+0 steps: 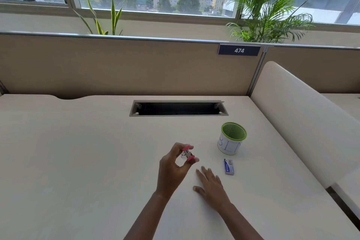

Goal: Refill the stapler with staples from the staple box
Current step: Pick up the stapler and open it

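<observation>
A small pink and metal stapler [188, 153] is held above the desk, pinched between the thumb and fingers of my left hand [172, 167]. Its pink ends point up-left and down-right, and the metal middle faces me. My right hand [211, 186] lies flat on the desk with fingers spread, holding nothing, just below and right of the stapler. A small blue and white staple box [228, 166] lies on the desk to the right of my right hand's fingertips, apart from them.
A white cup with a green rim [232, 138] stands behind the staple box. A long cable slot [178, 108] is cut into the white desk [78, 152] farther back. A beige partition and a curved white divider [303, 119] bound the back and right.
</observation>
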### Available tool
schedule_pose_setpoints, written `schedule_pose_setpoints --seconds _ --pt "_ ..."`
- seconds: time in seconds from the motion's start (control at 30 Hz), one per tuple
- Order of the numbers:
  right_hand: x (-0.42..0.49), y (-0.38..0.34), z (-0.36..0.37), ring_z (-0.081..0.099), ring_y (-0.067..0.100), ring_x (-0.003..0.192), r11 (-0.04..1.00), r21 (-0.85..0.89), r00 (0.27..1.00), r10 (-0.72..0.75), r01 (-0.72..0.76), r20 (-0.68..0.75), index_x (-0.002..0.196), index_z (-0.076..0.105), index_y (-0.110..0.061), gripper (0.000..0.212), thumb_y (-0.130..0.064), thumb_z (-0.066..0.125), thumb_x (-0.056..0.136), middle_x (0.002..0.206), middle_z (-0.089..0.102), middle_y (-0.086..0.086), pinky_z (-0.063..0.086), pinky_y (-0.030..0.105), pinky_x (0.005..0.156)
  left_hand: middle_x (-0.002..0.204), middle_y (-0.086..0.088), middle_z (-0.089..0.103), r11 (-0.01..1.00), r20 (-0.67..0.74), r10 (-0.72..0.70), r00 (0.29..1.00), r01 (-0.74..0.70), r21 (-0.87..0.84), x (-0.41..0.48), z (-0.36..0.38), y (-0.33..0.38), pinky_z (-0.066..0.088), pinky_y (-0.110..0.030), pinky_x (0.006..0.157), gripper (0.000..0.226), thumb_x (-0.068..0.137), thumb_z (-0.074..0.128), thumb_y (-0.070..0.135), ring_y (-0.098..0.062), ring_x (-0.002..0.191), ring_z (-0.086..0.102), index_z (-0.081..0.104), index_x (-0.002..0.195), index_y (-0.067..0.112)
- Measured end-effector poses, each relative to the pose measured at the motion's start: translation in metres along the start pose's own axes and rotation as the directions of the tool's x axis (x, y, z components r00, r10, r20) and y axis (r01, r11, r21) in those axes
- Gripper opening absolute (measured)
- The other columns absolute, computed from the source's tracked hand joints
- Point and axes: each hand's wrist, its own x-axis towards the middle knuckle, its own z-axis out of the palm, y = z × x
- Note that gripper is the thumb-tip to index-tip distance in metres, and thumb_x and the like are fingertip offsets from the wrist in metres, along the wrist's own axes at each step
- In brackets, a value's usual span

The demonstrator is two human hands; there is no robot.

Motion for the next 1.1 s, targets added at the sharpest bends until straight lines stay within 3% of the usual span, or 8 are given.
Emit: schedule_pose_setpoints --seconds 0.23,0.33,0.47,0.57,0.63,0.8,1.0,1.1 --pt "0.001 0.003 0.003 -0.007 0.021 0.146 1.0 0.015 1.0 0.0 0.0 0.002 0.146 0.002 -0.023 0.061 -0.042 0.032 0.096 0.158 -0.006 0.002 -0.001 0.039 0.119 0.092 0.0 0.074 0.997 0.008 0.068 0.998 -0.068 0.045 0.003 0.003 0.009 0.051 -0.009 0.08 0.028 0.073 0.072 0.021 -0.008 0.083 0.069 0.058 0.097 0.014" --pt "0.002 0.003 0.003 -0.007 0.021 0.146 1.0 0.016 1.0 0.001 -0.002 0.005 0.146 0.002 -0.023 0.061 -0.042 0.032 0.096 0.158 -0.006 0.002 -0.001 0.039 0.119 0.092 0.004 0.071 1.0 -0.003 -0.007 1.0 0.007 -0.014 0.003 0.006 0.006 0.051 -0.009 0.082 0.026 0.075 0.07 0.019 -0.009 0.087 0.069 0.059 0.092 0.003" --pt "0.001 0.003 0.004 -0.007 0.02 0.146 1.0 0.024 1.0 -0.002 0.002 0.0 0.146 0.003 -0.023 0.061 -0.042 0.032 0.096 0.158 -0.006 0.001 -0.001 0.039 0.118 0.086 -0.003 0.073 0.965 0.046 -0.23 0.972 0.234 -0.116 0.002 0.008 0.001 0.055 -0.019 0.077 0.022 0.08 0.07 0.009 -0.01 0.083 0.07 0.052 0.086 0.019" --pt "0.001 0.003 0.003 -0.007 0.02 0.146 0.999 0.032 1.0 -0.001 0.001 0.003 0.146 0.004 -0.022 0.06 -0.041 0.033 0.097 0.158 -0.006 0.001 -0.001 0.039 0.118 0.089 -0.019 0.071 0.817 0.125 -0.493 0.861 0.508 -0.273 0.005 0.007 -0.005 0.053 -0.034 0.076 0.014 0.085 0.064 0.009 -0.026 0.083 0.069 0.051 0.086 0.014" --pt "0.001 0.003 0.003 -0.007 0.021 0.146 0.999 0.036 1.0 0.0 0.0 0.004 0.146 0.004 -0.022 0.06 -0.04 0.033 0.097 0.158 -0.006 0.002 -0.001 0.039 0.118 0.086 -0.014 0.071 0.698 0.197 -0.598 0.777 0.625 -0.349 0.004 0.007 -0.009 0.054 -0.031 0.072 0.007 0.089 0.058 0.01 -0.02 0.077 0.07 0.051 0.088 0.008" --pt "0.003 0.004 0.004 -0.006 0.021 0.146 1.0 0.03 1.0 0.002 -0.003 0.016 0.146 0.004 -0.023 0.061 -0.041 0.034 0.096 0.158 -0.007 0.002 0.0 0.04 0.118 0.074 -0.01 0.068 0.526 0.193 -0.754 0.627 0.754 -0.394 0.003 0.005 -0.018 0.055 -0.021 0.058 0.01 0.092 0.055 0.014 -0.021 0.065 0.066 0.053 0.089 0.005" --pt "0.005 0.004 0.006 -0.005 0.022 0.146 1.0 0.018 1.0 0.009 -0.01 0.017 0.146 0.004 -0.022 0.062 -0.042 0.034 0.096 0.158 -0.006 0.002 0.001 0.041 0.118 0.079 -0.014 0.071 0.067 0.467 -0.802 0.371 0.834 -0.548 0.004 -0.002 -0.02 0.059 -0.028 0.053 0.025 0.094 0.049 0.029 -0.023 0.064 0.071 0.053 0.085 0.006" --pt "0.005 0.005 0.006 -0.005 0.021 0.146 1.0 0.026 1.0 0.009 -0.01 0.017 0.146 0.004 -0.022 0.062 -0.043 0.034 0.096 0.158 -0.006 0.002 0.001 0.04 0.118 0.066 -0.008 0.075 0.053 0.48 -0.803 0.352 0.846 -0.531 0.003 -0.003 -0.022 0.059 -0.026 0.051 0.026 0.095 0.048 0.028 -0.02 0.057 0.072 0.054 0.083 0.006"
